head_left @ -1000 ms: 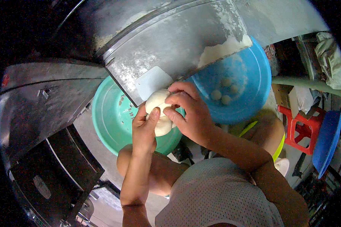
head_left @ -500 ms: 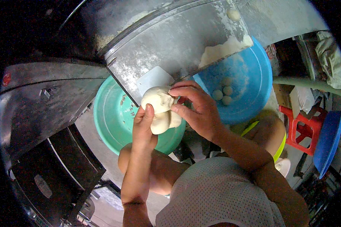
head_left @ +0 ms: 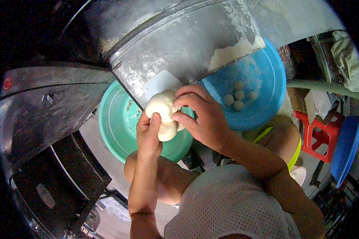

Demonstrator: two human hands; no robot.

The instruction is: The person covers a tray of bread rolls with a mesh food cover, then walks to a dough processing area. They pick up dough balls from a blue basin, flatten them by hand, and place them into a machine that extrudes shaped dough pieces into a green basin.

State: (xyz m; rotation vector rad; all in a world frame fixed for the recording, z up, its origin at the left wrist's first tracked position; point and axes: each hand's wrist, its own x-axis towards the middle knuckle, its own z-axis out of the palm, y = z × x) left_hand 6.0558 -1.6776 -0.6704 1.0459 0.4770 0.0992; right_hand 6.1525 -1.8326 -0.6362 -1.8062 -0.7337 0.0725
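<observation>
Left hand [head_left: 148, 133] and right hand [head_left: 205, 117] both clasp a white dough lump [head_left: 163, 113] above the green basin [head_left: 115, 123]. It looks soft, stretchy, probably sticky; best cupped from beneath, not pinched.

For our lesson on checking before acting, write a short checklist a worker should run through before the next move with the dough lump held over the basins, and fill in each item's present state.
1. Both hands on the dough lump: ok; left hand grips from below, right hand from the side.
2. Lump over the green basin, not the floor: ok.
3. Blue basin has room: ok; only four dough balls lie in it.
4. White scraper within reach on the floured metal tray: ok.
5. A piece fully pinched off the lump: cannot tell; fingers hide the neck.
6. Green basin clean: not ok; a few dough scraps show inside.
</observation>
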